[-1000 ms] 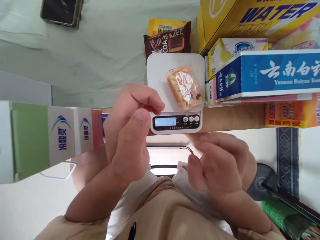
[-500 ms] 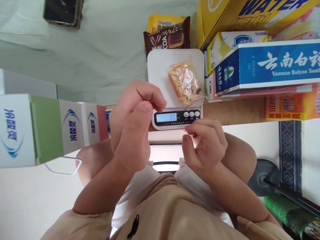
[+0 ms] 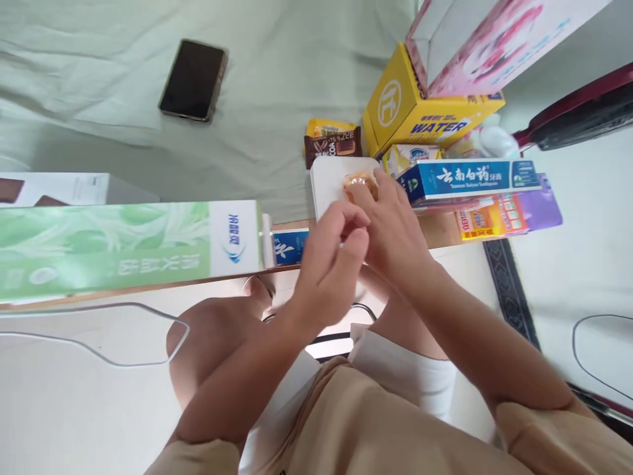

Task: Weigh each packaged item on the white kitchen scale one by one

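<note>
A white kitchen scale (image 3: 326,181) has a clear-wrapped nut snack (image 3: 357,178) on its platform. My right hand (image 3: 395,227) reaches over the scale, its fingers closed around the snack and partly covering it. In front of the scale is my left hand (image 3: 331,270), its fingers curled in toward the thumb with nothing visible in them. Between them, the hands hide the scale's display and buttons. Just behind the scale lie a brown cocoa snack packet (image 3: 333,146) and a yellow soap packet (image 3: 330,125).
At right stand a blue toothpaste box (image 3: 469,179), a yellow box (image 3: 410,105) and an orange-purple pack (image 3: 494,214). Long green toothpaste boxes (image 3: 148,247) line the left front edge, near a small blue box (image 3: 291,247). A phone (image 3: 194,80) rests on the green cloth (image 3: 267,86).
My right hand has moved from the scale's front edge up onto the wrapped snack. My left hand stays curled near the scale's front. The camera view has shifted, showing more of the surroundings.
</note>
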### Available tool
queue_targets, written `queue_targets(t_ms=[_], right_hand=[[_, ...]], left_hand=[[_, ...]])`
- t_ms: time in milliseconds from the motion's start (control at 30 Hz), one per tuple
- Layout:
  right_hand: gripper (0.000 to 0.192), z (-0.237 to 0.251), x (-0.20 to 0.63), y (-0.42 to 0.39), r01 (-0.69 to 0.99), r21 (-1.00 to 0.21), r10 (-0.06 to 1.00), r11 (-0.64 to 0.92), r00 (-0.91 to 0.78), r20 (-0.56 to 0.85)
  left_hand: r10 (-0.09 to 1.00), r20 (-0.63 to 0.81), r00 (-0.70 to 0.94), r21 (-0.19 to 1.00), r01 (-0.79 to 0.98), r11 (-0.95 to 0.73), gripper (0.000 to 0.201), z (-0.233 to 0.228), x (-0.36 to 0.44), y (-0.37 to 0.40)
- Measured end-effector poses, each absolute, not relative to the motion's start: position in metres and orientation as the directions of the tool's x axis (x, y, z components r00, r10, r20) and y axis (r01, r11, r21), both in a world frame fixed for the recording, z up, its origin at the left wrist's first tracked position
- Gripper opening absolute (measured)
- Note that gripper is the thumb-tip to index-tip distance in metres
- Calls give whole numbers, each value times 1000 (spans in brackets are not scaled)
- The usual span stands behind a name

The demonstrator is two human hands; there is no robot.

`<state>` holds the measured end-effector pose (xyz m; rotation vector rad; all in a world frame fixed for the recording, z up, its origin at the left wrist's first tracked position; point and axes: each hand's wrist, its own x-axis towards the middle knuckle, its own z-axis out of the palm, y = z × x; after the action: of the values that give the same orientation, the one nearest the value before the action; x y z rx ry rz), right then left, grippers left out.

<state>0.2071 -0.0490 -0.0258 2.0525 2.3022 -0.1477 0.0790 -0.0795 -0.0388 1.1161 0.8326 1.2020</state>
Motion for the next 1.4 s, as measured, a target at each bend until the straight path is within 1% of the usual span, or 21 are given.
queue_targets(t_ms=[67,133,167,233,300,367,400,433,467,567,633,733,800,867,1000,1100,1167,1233,1300,1400], right_hand=[[37,-14,202,-44,998,31,971,60,-51,-233],[39,-3,198,-38,998,59,959,28,-10,-282],[43,2,196,-34,998,62,958,26,-8,-287],[59,12,193,-22,997,61,966,52,-34,-255],[75,19,190,0,990,79,978,114,-98,-182],[86,22,187,29,975,120,975,188,-171,-138],[88,22,186,45,966,139,969,219,-198,-149],[88,20,186,61,957,156,960,246,-219,-173],[84,17,186,75,945,173,948,276,-238,-212],[59,7,188,106,913,204,897,353,-269,-350],[47,4,192,115,905,206,866,373,-260,-426],[44,6,195,120,909,213,837,358,-212,-504],[43,9,196,123,911,231,830,342,-178,-529],[46,11,195,126,911,243,828,332,-159,-537],[59,11,192,134,920,219,829,324,-164,-535],[55,13,191,137,920,204,835,334,-189,-516],[54,16,192,142,921,203,856,333,-204,-476],[60,19,194,148,928,208,884,309,-200,-423],[72,20,196,155,938,208,905,278,-183,-384],[81,18,197,162,955,185,909,231,-144,-391]], left_hand=[[969,69,237,968,-252,-8,9,-32,74,-85],[968,78,237,968,-252,-16,9,-27,67,-89],[969,79,234,966,-258,-17,10,-25,63,-89],[970,71,234,962,-273,-4,11,-24,57,-90],[973,36,229,962,-272,28,12,-24,51,-89],[976,-1,219,963,-261,60,13,-24,48,-88],[976,-16,218,964,-256,73,12,-23,47,-87],[975,-26,220,964,-253,83,12,-22,47,-87],[974,-29,225,963,-254,87,11,-22,47,-86],[974,-18,224,965,-249,76,11,-20,48,-85],[976,-32,215,970,-230,82,12,-19,49,-83],[977,-60,205,974,-204,102,13,-19,49,-82],[977,-34,209,977,-201,77,14,-20,50,-81],[974,1,228,978,-204,47,15,-21,51,-81],[969,29,247,980,-197,21,19,-23,52,-83],[969,39,245,980,-198,10,20,-23,51,-85],[969,44,244,978,-207,7,20,-24,50,-85],[969,48,243,976,-217,6,20,-24,50,-85],[968,48,247,975,-221,8,20,-24,50,-85],[966,46,256,974,-225,13,21,-24,50,-85]])
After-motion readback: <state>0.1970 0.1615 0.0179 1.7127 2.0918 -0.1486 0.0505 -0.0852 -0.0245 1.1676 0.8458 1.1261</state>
